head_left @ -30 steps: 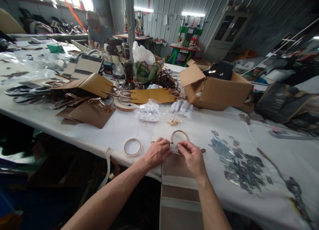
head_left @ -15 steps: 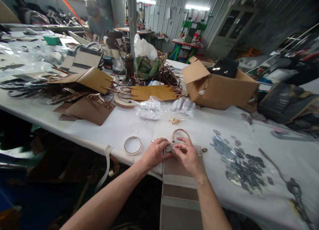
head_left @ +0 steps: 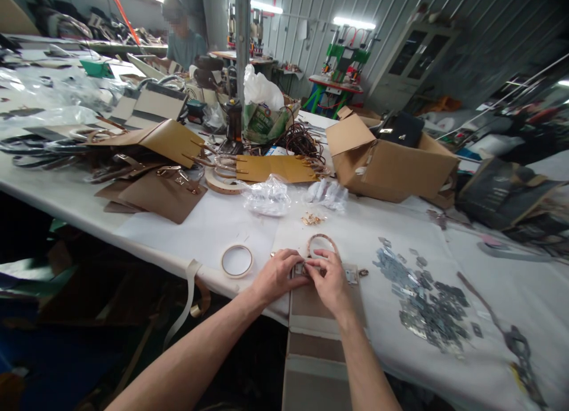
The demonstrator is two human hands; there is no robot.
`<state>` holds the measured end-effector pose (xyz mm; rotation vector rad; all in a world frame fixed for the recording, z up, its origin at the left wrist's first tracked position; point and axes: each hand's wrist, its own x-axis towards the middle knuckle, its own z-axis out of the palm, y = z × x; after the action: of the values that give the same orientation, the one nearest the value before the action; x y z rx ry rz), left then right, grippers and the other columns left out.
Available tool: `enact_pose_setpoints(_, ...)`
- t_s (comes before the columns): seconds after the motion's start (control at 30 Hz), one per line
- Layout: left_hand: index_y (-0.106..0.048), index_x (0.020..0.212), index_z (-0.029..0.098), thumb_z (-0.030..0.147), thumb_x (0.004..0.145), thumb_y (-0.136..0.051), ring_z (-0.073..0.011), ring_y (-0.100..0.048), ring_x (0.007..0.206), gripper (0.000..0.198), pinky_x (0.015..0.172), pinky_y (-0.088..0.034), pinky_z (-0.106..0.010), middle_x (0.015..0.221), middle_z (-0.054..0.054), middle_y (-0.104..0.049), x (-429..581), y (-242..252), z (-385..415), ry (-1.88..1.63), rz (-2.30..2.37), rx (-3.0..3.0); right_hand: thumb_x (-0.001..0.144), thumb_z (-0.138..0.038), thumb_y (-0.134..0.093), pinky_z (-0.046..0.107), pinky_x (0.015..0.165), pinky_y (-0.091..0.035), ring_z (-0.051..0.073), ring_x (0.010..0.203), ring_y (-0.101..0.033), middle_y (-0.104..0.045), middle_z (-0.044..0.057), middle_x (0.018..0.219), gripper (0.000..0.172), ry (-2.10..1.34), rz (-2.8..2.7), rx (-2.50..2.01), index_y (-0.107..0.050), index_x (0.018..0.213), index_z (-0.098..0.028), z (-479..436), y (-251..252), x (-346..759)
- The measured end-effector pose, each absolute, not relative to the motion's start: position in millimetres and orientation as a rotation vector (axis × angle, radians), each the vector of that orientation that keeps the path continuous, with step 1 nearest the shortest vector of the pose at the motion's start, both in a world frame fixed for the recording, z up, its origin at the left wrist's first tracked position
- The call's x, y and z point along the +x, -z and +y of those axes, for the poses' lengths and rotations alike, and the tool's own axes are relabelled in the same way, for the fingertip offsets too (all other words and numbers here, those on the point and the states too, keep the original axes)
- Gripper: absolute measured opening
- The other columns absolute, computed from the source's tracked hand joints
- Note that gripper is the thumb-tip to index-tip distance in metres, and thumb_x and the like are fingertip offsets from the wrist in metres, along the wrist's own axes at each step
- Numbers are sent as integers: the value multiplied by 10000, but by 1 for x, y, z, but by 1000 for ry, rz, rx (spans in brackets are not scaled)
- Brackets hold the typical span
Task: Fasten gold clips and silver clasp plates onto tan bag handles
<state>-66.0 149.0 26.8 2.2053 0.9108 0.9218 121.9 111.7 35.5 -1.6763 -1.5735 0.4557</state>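
Note:
A brown bag panel [head_left: 317, 334] hangs over the near edge of the white table [head_left: 213, 227], its curved handle [head_left: 320, 240] lying on the tabletop. My left hand [head_left: 279, 274] and my right hand [head_left: 329, 280] meet at the panel's top edge. Both pinch a small metal fitting [head_left: 300, 268] there, fingers curled and pressed together. A second metal fitting [head_left: 351, 276] sits on the same edge just right of my right hand.
A tape roll [head_left: 237, 260] lies left of my hands. A heap of small metal plates [head_left: 422, 301] spreads to the right. Behind are plastic bags of parts [head_left: 267, 196], tan bag panels [head_left: 164, 194], an open cardboard box [head_left: 391, 162]. A person [head_left: 180, 34] sits far back.
My right hand has slid left along the panel's top edge toward my left hand, uncovering the fitting on the right. The view has shifted slightly.

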Motion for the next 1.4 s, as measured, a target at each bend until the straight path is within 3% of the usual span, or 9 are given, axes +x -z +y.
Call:
enact_pose_setpoints(0.37, -630, 1196, 217, 344, 847, -827, -263, -656, 1125, 420, 989, -559, -417, 1209, -94, -671, -66, -25, 150, -922, 918, 2219, 914, -301, -681, 487, 1013, -504, 287, 1107, -623, -681, 98, 1130, 113, -340, -1678, -1658, -778, 917, -243, 107, -36, 117)
enact_pose_setpoints(0.57, -604, 1234, 227, 362, 913, -755, -262, -642, 1144, 379, 1006, -555, -443, 1226, -98, -653, -67, -26, 150, -928, 873, 2244, 959, -353, -655, 474, 1092, -498, 264, 1212, -614, -660, 105, 1262, 259, -244, -1523, -1516, -722, 1189, -256, 86, -52, 128)
enact_pose_setpoints(0.73, -591, 1248, 244, 363, 961, -690, -259, -634, 1175, 326, 1011, -558, -444, 1271, -87, -636, -67, -23, 156, -885, 848, 2305, 963, -458, -603, 440, 985, -555, 262, 1177, -629, -658, 121, 1269, 336, 48, -1044, -1579, -711, 1177, -221, 44, -65, 234)
enact_pose_setpoints(0.9, -562, 1320, 239, 326, 982, -652, -273, -594, 1246, 360, 1054, -548, -472, 1348, -105, -609, -70, -30, 152, -907, 857, 2410, 831, -630, -570, 507, 970, -534, 343, 1056, -644, -678, 229, 1171, 659, 375, -593, -2012, -731, 1181, -95, -21, -61, 396)
enact_pose_setpoints(1.0, -561, 1347, 235, 217, 992, -591, -279, -543, 1319, 357, 1102, -521, -483, 1388, -113, -605, -64, -41, 142, -955, 769, 2522, 760, -639, -577, 565, 1075, -449, 444, 1227, -552, -694, 276, 1122, 736, 375, -541, -2354, -724, 1195, -63, -54, -42, 469)
enact_pose_setpoints(1.07, -561, 1357, 227, 180, 985, -567, -269, -538, 1330, 375, 1119, -511, -468, 1380, -112, -623, -50, -49, 134, -922, 645, 2599, 716, -650, -606, 569, 1054, -460, 477, 1237, -548, -702, 285, 1096, 765, 247, -535, -2533, -719, 1198, -67, -69, -27, 498)
enact_pose_setpoints(1.2, -561, 1365, 191, 303, 963, -636, -282, -521, 1356, 424, 1129, -488, -449, 1402, -108, -628, -9, -60, 125, -728, 537, 2719, 688, -602, -618, 578, 938, -501, 486, 1068, -639, -732, 232, 1033, 537, 72, -524, -2642, -751, 1026, -206, -80, -9, 522)
enact_pose_setpoints(1.33, -590, 1317, 161, 409, 950, -662, -283, -546, 1301, 449, 1109, -461, -420, 1370, -116, -640, 18, -61, 125, -575, 577, 2787, 626, -424, -635, 596, 836, -488, 458, 858, -651, -669, 179, 732, 137, -39, -460, -2647, -601, 591, -296, -76, -21, 533)
enact_pose_setpoints(1.4, -605, 1292, 168, 438, 960, -645, -278, -551, 1278, 429, 1097, -448, -416, 1353, -109, -646, 21, -60, 125, -542, 597, 2806, 602, -358, -637, 564, 720, -476, 394, 679, -594, -530, 107, 545, 199, -92, -417, -2634, -494, 471, -312, -73, -33, 533)
